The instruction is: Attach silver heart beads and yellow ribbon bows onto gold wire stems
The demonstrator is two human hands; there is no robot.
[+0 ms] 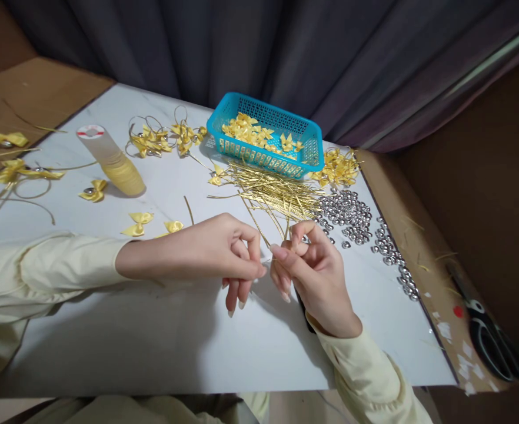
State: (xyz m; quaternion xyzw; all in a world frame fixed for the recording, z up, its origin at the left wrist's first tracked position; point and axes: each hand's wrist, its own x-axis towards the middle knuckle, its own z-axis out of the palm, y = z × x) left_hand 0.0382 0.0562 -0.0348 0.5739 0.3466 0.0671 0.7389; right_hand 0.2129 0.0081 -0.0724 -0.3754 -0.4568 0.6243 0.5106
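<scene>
My left hand (237, 253) and my right hand (308, 265) meet above the middle of the white tabletop. Thumb and index finger of the left are pinched together, its other fingers hanging loosely below. The right also pinches with thumb and finger, just beside it. Something thin and pale shows in the small gap between them, too fine to name. Behind the hands lies a bundle of gold twist ties (281, 191), some ends reaching toward my right fingers. Small yellow ribbon bows (140, 218) lie beyond my left forearm. To the right are many shiny silver beads (348, 212).
A blue plastic basket (259, 159) with yellow bows stands at the back. Left of it rises a tall wrapped yellow roll stack (125, 174). Bows with gold cords (149, 141) lie nearby. Black-handled scissors (491, 341) rest at the right. A dark object (306, 312) is partly under my right wrist.
</scene>
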